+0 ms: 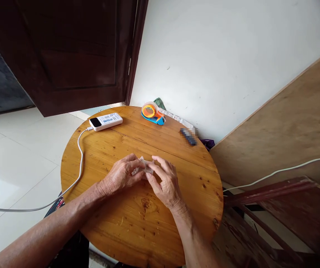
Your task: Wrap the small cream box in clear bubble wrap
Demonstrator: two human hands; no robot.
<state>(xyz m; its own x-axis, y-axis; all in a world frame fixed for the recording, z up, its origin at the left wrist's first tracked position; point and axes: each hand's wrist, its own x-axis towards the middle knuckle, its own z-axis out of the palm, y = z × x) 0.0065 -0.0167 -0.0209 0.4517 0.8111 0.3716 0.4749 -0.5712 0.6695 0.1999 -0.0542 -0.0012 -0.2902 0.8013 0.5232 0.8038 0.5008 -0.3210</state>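
Now both hands are sitting in the middle of a round wooden table (149, 216). The left hand (121, 175) and the right hand (165, 182) are meeting over a small clear crinkly piece (142, 168) that looks like plastic or tape. It is hard to tell just what it is. The fingers of both hands are bending in close and pinching this small piece, one hand on each side. The piece is lying right between the fingertips, low on the table top, and the thumbs are tucking in under it.

Past the fingertips, far across the table, a tape holder (152, 112) in orange and blue is sitting near the wall. Just to the right of it, a long white printed strip (176, 118) is lying along the table edge. A little dark thing (188, 136) is resting near that strip, but it is blurry.

Up and to the left of the fingers, a white power bank (106, 121) is lying flat. A white cable (79, 156) is plugging into it and running down off the table on the left-hand side. Another white cable (282, 170) is hanging well off to the right of the fingers, over a wooden board (288, 126) that is leaning on the wall.
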